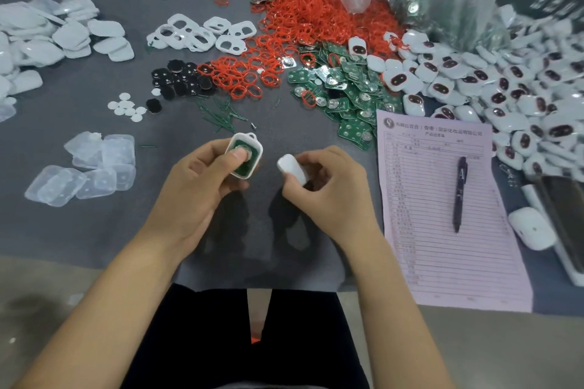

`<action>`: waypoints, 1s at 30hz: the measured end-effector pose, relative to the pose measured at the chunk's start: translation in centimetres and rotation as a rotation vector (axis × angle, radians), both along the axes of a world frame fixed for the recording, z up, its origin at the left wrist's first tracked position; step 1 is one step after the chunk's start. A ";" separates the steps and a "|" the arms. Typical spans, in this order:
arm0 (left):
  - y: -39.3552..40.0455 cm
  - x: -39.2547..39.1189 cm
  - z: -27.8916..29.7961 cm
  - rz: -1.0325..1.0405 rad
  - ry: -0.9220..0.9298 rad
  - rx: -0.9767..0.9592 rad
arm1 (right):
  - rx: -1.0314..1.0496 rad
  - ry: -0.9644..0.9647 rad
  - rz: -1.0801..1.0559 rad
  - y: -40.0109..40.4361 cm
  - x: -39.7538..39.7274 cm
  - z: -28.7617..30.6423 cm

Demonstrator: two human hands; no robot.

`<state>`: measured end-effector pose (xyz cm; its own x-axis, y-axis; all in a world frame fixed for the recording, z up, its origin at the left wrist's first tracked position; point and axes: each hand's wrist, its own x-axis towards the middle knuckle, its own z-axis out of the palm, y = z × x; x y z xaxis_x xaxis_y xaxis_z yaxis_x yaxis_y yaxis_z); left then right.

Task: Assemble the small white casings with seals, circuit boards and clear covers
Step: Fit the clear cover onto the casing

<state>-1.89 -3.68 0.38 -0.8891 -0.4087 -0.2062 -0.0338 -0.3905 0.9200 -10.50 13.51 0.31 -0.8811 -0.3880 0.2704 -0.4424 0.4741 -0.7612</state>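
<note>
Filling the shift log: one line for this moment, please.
left hand: holds casing, thumb on board | right hand: holds white part | covers: untouched

One pen [459, 193], one pink form [442, 215] (parts heaped beyond counting), two hands

Your items: small white plastic casing [245, 155], open side up with green circuit board [245, 164] seated inside, raised above the mat; second white rounded plastic shell [292, 167] tilted just beside it.
</note>
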 end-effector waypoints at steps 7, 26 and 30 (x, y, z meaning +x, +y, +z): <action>2.0 -1.3 -0.2 0.066 -0.090 -0.023 | -0.364 0.021 -0.144 -1.8 1.9 -0.2; 1.6 -0.7 -0.9 -0.087 -0.037 0.058 | -0.163 0.067 -0.054 -1.8 2.5 -0.9; 1.6 -0.6 -0.9 -0.115 -0.031 -0.016 | -0.129 0.069 -0.024 -1.7 2.5 -1.0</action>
<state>-2.46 -2.06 -0.48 -0.9237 -0.3074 -0.2285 -0.1060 -0.3680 0.9238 -8.04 11.78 -0.65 -0.8672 -0.3253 0.3770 -0.4856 0.3853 -0.7847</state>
